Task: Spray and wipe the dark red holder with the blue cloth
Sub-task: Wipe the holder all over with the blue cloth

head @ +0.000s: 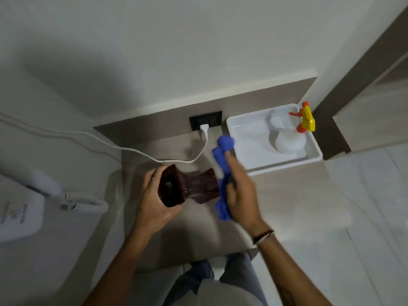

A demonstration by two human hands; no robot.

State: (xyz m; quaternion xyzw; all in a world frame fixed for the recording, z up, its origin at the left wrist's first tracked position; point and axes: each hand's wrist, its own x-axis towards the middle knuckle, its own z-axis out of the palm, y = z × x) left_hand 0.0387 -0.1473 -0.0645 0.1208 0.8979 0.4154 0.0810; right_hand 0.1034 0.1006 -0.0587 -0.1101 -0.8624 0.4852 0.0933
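The dark red holder (pixel 194 186) lies tipped on its side above the wooden ledge, its open mouth turned toward me. My left hand (pixel 152 195) grips it around the mouth end. My right hand (pixel 240 191) holds the blue cloth (pixel 223 164) bunched against the holder's far end; the cloth hangs out above and below my fingers. The white spray bottle (pixel 289 140) with its yellow and orange trigger head stands in a white tray (pixel 242 129) at the back right, apart from both hands.
A white cable (pixel 154 157) runs from a black wall socket (pixel 206 122) across the ledge to the left. A white wall phone (pixel 22 213) with a coiled cord sits at the left. Pale floor tiles lie to the right.
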